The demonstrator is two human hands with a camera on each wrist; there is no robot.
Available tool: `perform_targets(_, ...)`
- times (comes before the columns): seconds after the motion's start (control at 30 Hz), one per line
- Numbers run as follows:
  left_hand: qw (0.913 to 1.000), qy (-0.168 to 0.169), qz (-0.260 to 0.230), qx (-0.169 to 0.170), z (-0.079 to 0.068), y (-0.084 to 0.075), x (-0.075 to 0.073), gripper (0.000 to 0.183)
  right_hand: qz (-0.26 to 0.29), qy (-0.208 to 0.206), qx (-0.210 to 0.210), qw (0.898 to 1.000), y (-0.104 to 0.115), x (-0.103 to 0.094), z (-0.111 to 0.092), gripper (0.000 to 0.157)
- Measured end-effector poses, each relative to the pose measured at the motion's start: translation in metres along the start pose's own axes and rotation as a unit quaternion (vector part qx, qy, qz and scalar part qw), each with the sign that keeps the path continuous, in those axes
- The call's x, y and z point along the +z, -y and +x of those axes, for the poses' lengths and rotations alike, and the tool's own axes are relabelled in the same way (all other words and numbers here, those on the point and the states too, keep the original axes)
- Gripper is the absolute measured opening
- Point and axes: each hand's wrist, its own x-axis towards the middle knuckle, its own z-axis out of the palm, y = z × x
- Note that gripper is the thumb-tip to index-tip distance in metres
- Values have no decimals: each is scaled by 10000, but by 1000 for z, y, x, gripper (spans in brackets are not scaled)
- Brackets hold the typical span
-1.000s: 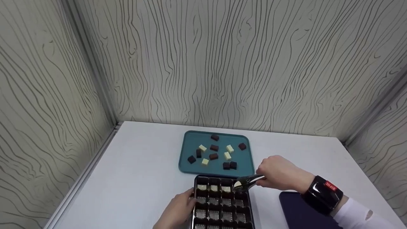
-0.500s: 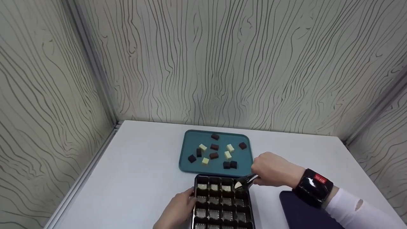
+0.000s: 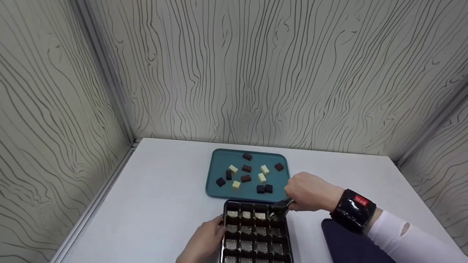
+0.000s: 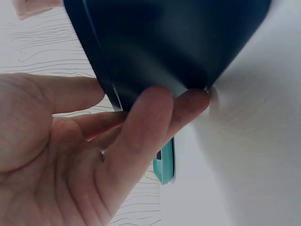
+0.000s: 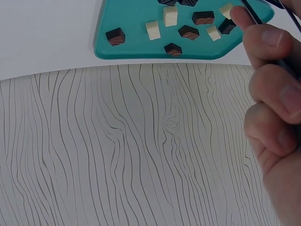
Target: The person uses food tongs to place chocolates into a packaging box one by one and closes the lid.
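In the head view my left hand (image 3: 205, 236) holds the left side of a dark compartment box (image 3: 253, 235), thumb at its rim. The left wrist view shows the fingers against the box's smooth outer wall (image 4: 160, 47). My right hand (image 3: 307, 191) grips black tongs (image 3: 281, 205), whose tips reach down into the far right compartment. Any piece between those tips is hidden from view. Pale chocolate pieces (image 3: 246, 215) lie in the three compartments to the left of it. In the right wrist view curled fingers (image 5: 270, 89) wrap the tongs' handle.
Behind the box lies a teal tray (image 3: 215, 157) with several dark, brown and cream chocolate pieces (image 3: 246, 178). A navy tray (image 3: 342, 237) sits at the right under the right forearm. Wood-patterned panels (image 3: 234, 73) enclose the white table (image 3: 164, 175).
My right hand has moved left and slightly away, tilting the tongs more steeply into the compartment. The cream piece seen earlier at their tips no longer shows. The left hand stays put.
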Motion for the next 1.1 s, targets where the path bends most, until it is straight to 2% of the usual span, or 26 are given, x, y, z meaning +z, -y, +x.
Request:
perform_targets(0.23,9998,-107,184,37,-2,-1,1,46,421,-110,191,9989,-12,-6,-9,50)
perform_targets(0.43,9995,-135,281,35,-3,-1,0,47,785,-293,773,9935,-28,-4,-21,40)
perform_targets(0.6,9995,-126,297,30,-4,0,0,47,914,-287,1163,9886,-34,10,-27,37)
perform_targets(0.8,9997,-105,193,-51,-3,-1,0,47,975,-468,1419,9840,-38,29,-30,35)
perform_targets(0.93,9997,-105,215,-60,-3,-2,0,47,1075,-538,1605,9797,-39,42,-27,33)
perform_targets(1.1,9997,-81,229,-58,-3,-1,0,48,1186,-433,1804,9755,-35,59,-18,36)
